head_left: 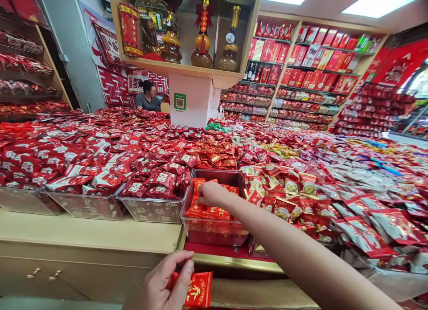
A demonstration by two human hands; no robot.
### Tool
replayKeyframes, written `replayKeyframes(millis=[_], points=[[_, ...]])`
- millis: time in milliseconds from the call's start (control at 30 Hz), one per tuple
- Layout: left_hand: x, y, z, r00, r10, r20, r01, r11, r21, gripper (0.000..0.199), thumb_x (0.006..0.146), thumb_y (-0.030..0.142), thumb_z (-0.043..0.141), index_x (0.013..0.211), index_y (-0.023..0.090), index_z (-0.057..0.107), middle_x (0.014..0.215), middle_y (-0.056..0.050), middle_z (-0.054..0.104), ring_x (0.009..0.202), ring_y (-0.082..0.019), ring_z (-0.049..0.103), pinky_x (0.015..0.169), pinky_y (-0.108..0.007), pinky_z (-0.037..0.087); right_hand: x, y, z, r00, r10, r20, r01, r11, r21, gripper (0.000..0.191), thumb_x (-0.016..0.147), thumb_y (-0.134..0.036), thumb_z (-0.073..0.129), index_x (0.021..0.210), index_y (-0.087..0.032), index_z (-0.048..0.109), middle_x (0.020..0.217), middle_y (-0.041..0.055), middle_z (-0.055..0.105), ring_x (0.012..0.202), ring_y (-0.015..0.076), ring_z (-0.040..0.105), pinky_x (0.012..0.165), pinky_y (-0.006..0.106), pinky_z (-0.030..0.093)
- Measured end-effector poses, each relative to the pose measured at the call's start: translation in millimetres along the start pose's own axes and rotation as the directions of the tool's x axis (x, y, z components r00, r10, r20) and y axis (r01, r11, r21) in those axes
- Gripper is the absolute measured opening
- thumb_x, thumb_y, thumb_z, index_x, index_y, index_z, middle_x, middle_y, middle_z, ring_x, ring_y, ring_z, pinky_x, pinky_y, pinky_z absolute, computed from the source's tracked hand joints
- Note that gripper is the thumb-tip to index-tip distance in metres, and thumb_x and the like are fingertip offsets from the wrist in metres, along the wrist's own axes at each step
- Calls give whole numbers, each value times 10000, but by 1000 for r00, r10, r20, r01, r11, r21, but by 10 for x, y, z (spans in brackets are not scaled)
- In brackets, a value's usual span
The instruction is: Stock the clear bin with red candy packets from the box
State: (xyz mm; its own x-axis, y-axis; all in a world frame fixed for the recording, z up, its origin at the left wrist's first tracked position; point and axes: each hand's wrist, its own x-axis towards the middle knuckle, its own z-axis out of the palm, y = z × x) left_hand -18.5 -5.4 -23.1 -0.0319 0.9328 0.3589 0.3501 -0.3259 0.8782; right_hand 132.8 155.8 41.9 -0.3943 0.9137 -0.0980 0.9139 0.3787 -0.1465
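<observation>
My left hand [167, 281], low in front of the counter, pinches a red candy packet [199, 290] with gold lettering between thumb and fingers. My right hand [211, 194] reaches into a clear plastic bin [214, 232] at the counter's front edge. Its fingers are curled downward on the left side of the bin, and whatever they grip is hidden beneath them. Around it in the bin lie several similar red packets [217, 212] with gold print. My right forearm crosses over the bin's right rim.
Dark red packets [162, 178] fill the bin to the left. Red and cream packets [290, 185] are heaped to the right. Above the counter hangs a display cabinet [187, 66] holding bottles. A person [148, 98] is at the back left. Stocked shelves [301, 74] line the far wall.
</observation>
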Motion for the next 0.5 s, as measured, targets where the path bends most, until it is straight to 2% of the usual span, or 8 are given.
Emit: replayKeyframes(millis=[133, 200, 267, 300, 367, 433, 500], points=[[51, 16, -31, 973, -217, 74, 219, 975, -27, 267, 763, 417, 515, 931, 227, 599, 830, -20, 683, 762, -190, 623, 703, -238, 469, -211, -28, -58, 991, -15, -135, 29, 995, 99, 125, 777, -248, 564, 765, -132, 610, 820, 60, 642, 781, 165, 581, 707, 303, 439], [92, 22, -49, 952, -287, 110, 298, 949, -106, 324, 785, 440, 476, 997, 211, 561, 894, -40, 665, 805, -202, 615, 717, -267, 471, -450, -97, -51, 974, -21, -225, 59, 984, 166, 170, 830, -242, 475, 810, -138, 609, 846, 70, 645, 793, 158, 570, 699, 264, 415], [135, 61, -43, 940, -318, 121, 338, 913, -230, 338, 802, 442, 453, 1032, 207, 528, 919, -42, 645, 816, -193, 607, 718, -271, 476, -745, -180, 7, 963, -34, -266, 109, 956, 274, 273, 878, -313, 380, 850, -146, 594, 794, 42, 643, 723, 130, 562, 630, 220, 409], [155, 98, -26, 939, -318, 128, 342, 893, -291, 330, 806, 436, 453, 1039, 210, 517, 928, -37, 635, 820, -183, 601, 715, -262, 478, -892, -217, 54, 962, -47, -268, 146, 921, 362, 304, 880, -356, 365, 857, -150, 588, 752, 24, 635, 672, 115, 553, 576, 199, 402], [191, 196, 33, 933, -308, 186, 357, 852, -383, 313, 810, 421, 462, 1054, 227, 491, 940, -23, 612, 817, -164, 587, 668, -242, 491, -1143, -265, 165, 956, -65, -285, 240, 731, 639, 289, 842, -389, 436, 845, -145, 589, 698, -2, 607, 610, 99, 519, 546, 190, 391], [216, 289, 110, 910, -283, 301, 397, 804, -442, 319, 791, 392, 511, 1068, 237, 471, 905, -6, 597, 775, -150, 578, 593, -223, 496, -1308, -271, 274, 948, -23, -318, 279, 542, 793, 254, 807, -369, 499, 762, -136, 589, 636, -20, 558, 571, 89, 468, 544, 196, 378], [225, 327, 185, 889, -251, 384, 421, 777, -468, 334, 755, 331, 584, 1055, 228, 478, 825, 16, 594, 706, -126, 568, 569, -205, 484, -1393, -246, 363, 936, 48, -348, 282, 488, 826, 253, 792, -346, 521, 661, -135, 568, 574, -32, 502, 550, 84, 422, 535, 203, 360]])
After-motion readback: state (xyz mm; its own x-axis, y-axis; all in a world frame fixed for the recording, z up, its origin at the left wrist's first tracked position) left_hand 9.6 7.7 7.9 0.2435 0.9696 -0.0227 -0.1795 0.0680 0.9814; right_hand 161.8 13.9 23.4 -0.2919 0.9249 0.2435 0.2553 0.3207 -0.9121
